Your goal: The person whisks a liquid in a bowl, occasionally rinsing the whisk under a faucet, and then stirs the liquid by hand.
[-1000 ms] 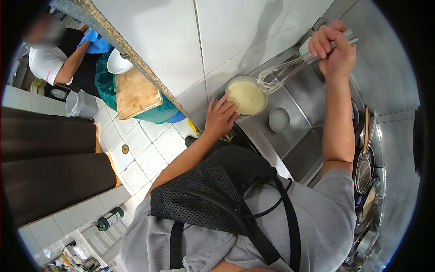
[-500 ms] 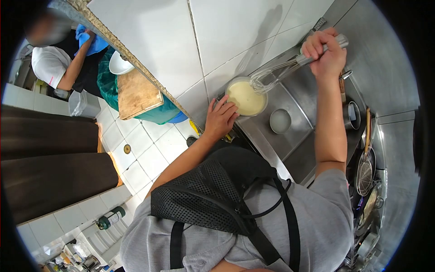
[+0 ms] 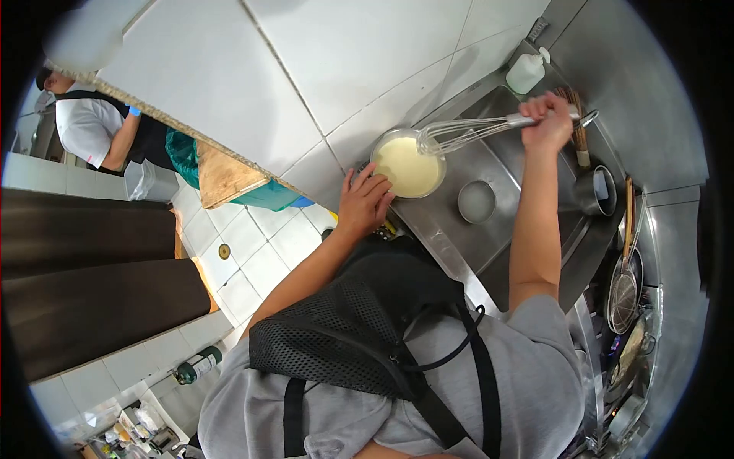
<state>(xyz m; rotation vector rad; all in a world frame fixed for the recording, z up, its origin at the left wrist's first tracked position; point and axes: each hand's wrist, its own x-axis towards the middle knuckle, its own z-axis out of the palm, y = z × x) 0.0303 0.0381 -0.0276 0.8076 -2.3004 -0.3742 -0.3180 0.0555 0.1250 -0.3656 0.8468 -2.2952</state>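
A clear bowl (image 3: pixel 441 186) of pale yellow, creamy liquid stands at the sink's edge by the tiled wall. At its near left side is my left hand (image 3: pixel 365 205), fingers spread along the rim and holding it. My right hand (image 3: pixel 547 126) is closed around the handle of a wire whisk (image 3: pixel 474 133). The whisk lies nearly level, its wire end over the bowl's right edge; whether it touches the liquid I cannot tell. A small round metal container (image 3: pixel 477 202) sits in the metal sink, just right of the bowl.
Behind my right hand are a soap pump bottle (image 3: pixel 526 73), a stick brush (image 3: pixel 579 141) and a metal pot (image 3: pixel 595 190). A long-handled strainer (image 3: pixel 623 298) hangs at the right. Beyond the tiled wall, a person (image 3: pixel 95 126) stands near a wooden board (image 3: pixel 225 174) and a bin (image 3: pixel 151 180).
My right hand has lowered slightly and the whisk has tipped to nearly level. My left hand stays at the bowl. The view has shifted, bringing the soap bottle into sight.
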